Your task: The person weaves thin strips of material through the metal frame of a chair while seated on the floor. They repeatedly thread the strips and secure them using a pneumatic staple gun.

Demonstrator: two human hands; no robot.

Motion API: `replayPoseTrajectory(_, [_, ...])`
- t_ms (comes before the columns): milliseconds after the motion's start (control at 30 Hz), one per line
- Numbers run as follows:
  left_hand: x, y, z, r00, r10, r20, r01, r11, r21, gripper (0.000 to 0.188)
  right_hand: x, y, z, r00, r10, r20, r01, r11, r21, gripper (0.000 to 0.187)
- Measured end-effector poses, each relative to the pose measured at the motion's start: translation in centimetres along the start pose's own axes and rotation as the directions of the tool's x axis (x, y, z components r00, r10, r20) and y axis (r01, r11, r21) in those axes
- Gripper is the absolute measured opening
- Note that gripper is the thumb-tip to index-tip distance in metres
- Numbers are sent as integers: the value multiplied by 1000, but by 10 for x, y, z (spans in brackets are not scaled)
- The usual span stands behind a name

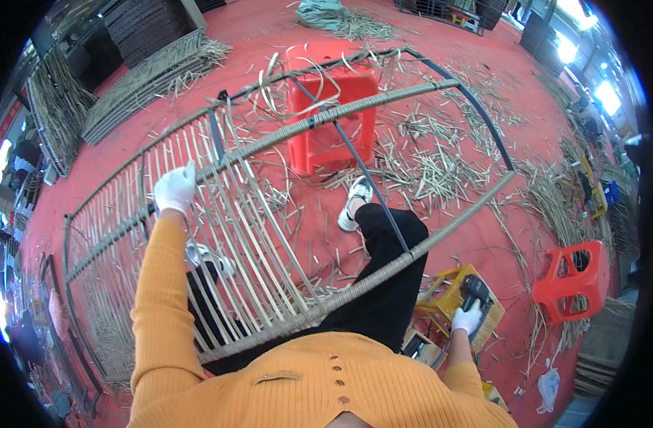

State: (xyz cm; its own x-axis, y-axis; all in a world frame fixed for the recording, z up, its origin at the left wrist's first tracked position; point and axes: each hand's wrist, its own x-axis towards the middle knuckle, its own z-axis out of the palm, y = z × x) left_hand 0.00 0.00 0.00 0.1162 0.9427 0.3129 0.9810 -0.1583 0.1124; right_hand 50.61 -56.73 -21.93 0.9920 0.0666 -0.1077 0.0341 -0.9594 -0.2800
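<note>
Here's the left hand (pixel 175 189), white-gloved, its grip clamped around the wrapped middle rail (pixel 269 143) of a big metal-and-cane frame (pixel 415 252), thumb up along the top! That frame sprawls slantwise across the person's front, its near edge passing over the thighs, its far end above a red stool (pixel 298 153); whether the 2 touch, I cannot tell. Look at the split: pale cane strips (pixel 249 221) line up side by side across the left part, while the right part shows bare dark bars, and loose strips curl up by the far edge. Over to the right hand (pixel 468 317), also white-gloved, and its grip is closed on a black handheld tool (pixel 476 287), right at a yellow stool (pixel 435 305) beside the person's leg; whether the tool rests on it, I cannot tell. Down below, the red floor (pixel 505 257) is littered with cane scraps (pixel 433 160), thickest just right of the far red stool, and a white-and-black shoe (pixel 355 203) stands among them. Wide right, a 2nd red stool (pixel 590 264) leans into view, a pale plastic bag (pixel 548 389) lying nearer, and stacked panels (pixel 141 89) fill the far left.
</note>
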Motion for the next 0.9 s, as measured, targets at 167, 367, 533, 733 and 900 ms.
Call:
replayPoseTrajectory(167, [-11, -1, 0, 1000, 9, 4, -9, 1000, 3, 55, -30, -143, -88, 636, -528, -562, 673, 737, 69, 43])
replayPoseTrajectory(367, [-19, -8, -8, 997, 69, -17, -71, 990, -122, 46, 36, -402, -80, 412, -911, -25, 769, 333, 545, 28])
replayPoseTrajectory(533, [-19, -10, -11, 1000, 7, 23, 0, 958, -285, 39, 86, -606, 60, -166, -844, 510, 880, -360, -310, 38])
replayPoseTrajectory(733, [-22, -18, -8, 998, 49, -25, -54, 959, -280, 40, 65, -704, 133, 500, -654, 567, -803, -105, 587, 112])
replayPoseTrajectory(900, [-17, -10, -12, 996, 90, 12, -82, 954, -287, 39, 74, -685, 124, 611, -574, 545, -730, -142, 669, 110])
